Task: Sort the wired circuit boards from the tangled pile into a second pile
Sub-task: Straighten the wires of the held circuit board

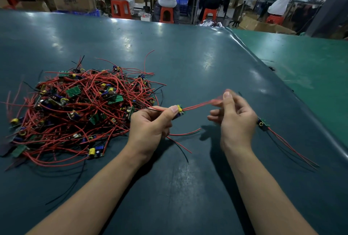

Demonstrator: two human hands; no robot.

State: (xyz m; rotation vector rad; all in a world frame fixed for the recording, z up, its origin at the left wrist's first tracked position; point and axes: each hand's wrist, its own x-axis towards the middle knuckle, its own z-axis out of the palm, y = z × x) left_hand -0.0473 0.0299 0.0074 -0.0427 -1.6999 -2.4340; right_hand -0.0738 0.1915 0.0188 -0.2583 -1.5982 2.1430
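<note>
Left fingers (170, 112) pinching a board (179, 111), right fingers (226, 101) on its red wires (203, 104) (blurred).

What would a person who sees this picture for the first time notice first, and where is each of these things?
The eye goes first to the tangled pile of red wires and small green boards, on the left of the dark green table. Next come the two hands in the middle: the left hand grips one circuit board, and its red wires run toward the fingers of the right hand, blurred there. One separate board lies just right of that hand.
</note>
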